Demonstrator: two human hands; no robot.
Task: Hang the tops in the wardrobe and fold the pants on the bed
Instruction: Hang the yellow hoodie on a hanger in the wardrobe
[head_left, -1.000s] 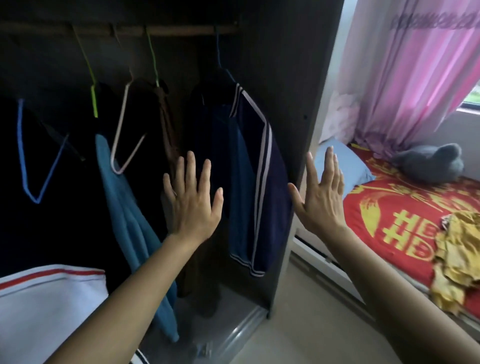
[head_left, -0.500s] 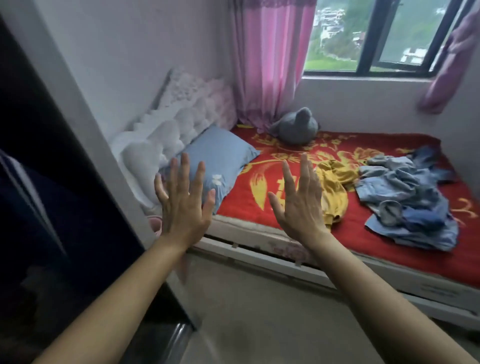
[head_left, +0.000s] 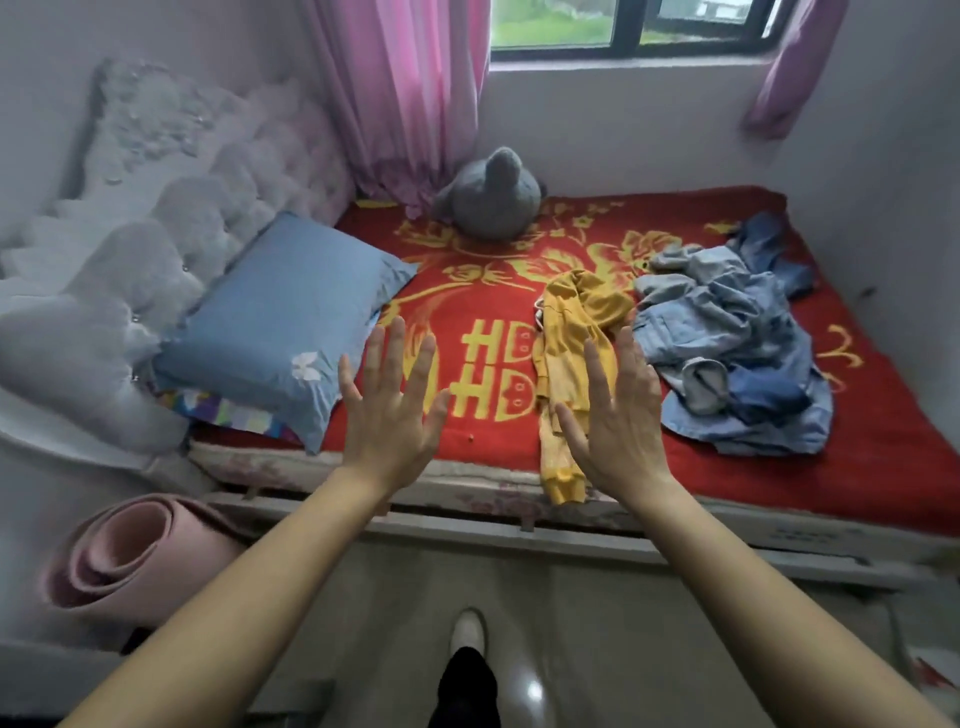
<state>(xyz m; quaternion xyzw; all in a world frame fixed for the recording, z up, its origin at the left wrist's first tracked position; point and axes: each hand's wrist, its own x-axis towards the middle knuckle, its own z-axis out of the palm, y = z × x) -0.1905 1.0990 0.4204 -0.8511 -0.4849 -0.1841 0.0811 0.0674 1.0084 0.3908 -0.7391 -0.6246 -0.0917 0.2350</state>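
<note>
While facing the bed (head_left: 467, 525) from the floor side, noted on its red blanket (head_left: 893, 457), patterned in yellow:

- Crumpled yellow garment (head_left: 576, 322) near the middle, lower end draped over the near mattress edge.
- Heap of blue denim clothes (head_left: 727, 353) just right of it, tangled and unfolded. Cannot separate tops from pants within the heap.
- Blue pillow (head_left: 280, 322) at the left end, leaning on a white tufted headboard (head_left: 156, 249), strip of multicoloured cloth (head_left: 228, 413) showing beneath.
- Grey plush toy (head_left: 493, 197) at the far edge, against the foot of a pink curtain (head_left: 400, 93).

Dark-framed window (head_left: 623, 31) above, second pink curtain (head_left: 795, 62) bunched at its right. Rolled pink mat (head_left: 135, 556) on the floor at lower left, beside the bed corner. One foot in a pale shoe (head_left: 467, 629), with dark trouser leg, short of the bed frame.

In the line of sight to the yellow garment: only the right hand, covering part of its middle and lower length. Denim heap fully exposed.

Left hand (head_left: 389, 410): raised, back toward the camera, fingers straight and spread wide, thumb out. Holding nothing. Seen over bare red blanket, left of the yellow garment.

Right hand (head_left: 618, 421): raised the same way, fingers straight and closer together, thumb out. Holding nothing. Overlapping the yellow garment in view; actual contact with the cloth cannot be told. Well apart from the denim heap's centre, near its left fringe.

Both forearms bare, stretched forward over the bed frame, hands apart with a gap between the thumbs.
</note>
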